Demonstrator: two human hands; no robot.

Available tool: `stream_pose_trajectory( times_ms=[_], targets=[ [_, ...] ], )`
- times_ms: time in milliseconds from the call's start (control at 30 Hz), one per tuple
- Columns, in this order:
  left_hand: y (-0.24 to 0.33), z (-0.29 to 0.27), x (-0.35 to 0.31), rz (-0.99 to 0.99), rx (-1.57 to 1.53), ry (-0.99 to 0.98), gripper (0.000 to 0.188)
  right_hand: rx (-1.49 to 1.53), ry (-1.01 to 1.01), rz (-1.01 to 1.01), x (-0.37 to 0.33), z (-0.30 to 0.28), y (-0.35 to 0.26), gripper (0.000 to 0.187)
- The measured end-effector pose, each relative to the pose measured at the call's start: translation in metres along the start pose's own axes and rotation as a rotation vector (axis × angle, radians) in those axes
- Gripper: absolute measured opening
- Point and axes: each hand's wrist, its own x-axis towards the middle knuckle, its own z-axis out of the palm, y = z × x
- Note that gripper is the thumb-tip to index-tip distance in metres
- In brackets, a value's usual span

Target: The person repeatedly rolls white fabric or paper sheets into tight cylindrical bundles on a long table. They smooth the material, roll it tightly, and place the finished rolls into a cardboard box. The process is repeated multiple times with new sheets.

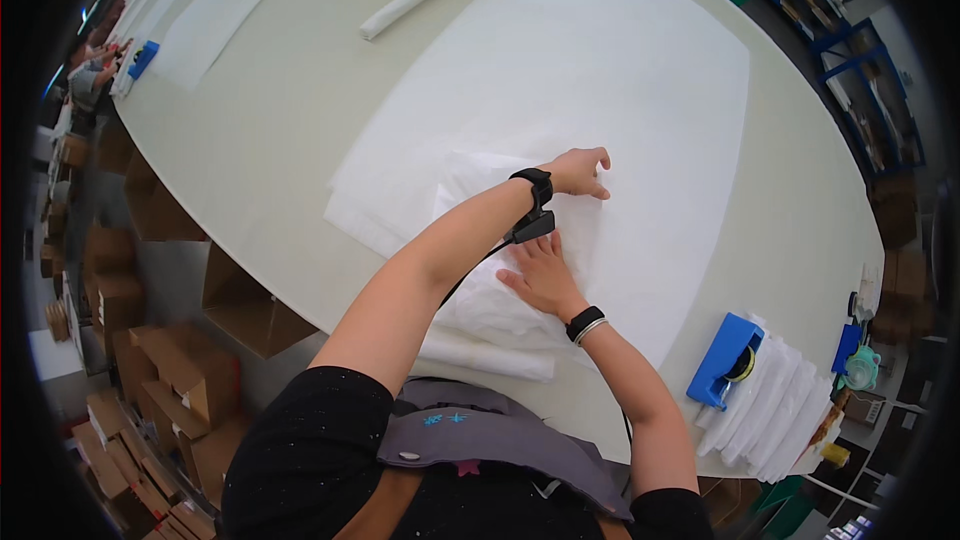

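The crumpled white plastic-film bundle (475, 302) lies over a flat white sheet (640, 70), toward the counter's (290, 120) six-o'clock edge. The right hand (545, 277) spreads flat on it; uneven pressure could skid or crease it. At one o'clock, the left hand (582, 174) curls loosely, fingers parted, apparently empty. Leaning in could nudge the white roll (490, 353) at six o'clock.

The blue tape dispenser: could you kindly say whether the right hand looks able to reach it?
Probably yes: the right hand rests spread on the crumpled white material, and nothing upright seems to block its way across the white sheet to the blue tape dispenser.
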Motion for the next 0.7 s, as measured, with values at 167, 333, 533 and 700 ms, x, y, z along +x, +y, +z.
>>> stream_pose_trajectory(
  times_ms=[167,333,533,700],
  targets=[
    [0.006,0.01,0.022,0.061,0.096,-0.061,0.044,-0.048,-0.099,0.025,0.0,-0.002,0.0,0.068],
    [-0.006,0.027,0.026,0.145,0.304,0.073,0.037,-0.021,-0.096,0.0,0.002,-0.003,-0.005,0.068],
    [0.014,0.025,-0.031,0.615,0.367,0.288,0.031,-0.002,-0.04,0.011,-0.003,-0.003,0.001,0.066],
    [-0.061,-0.013,-0.119,0.492,0.721,-0.103,0.053,-0.037,-0.004,-0.003,0.001,-0.001,0.0,0.067]
  ],
)
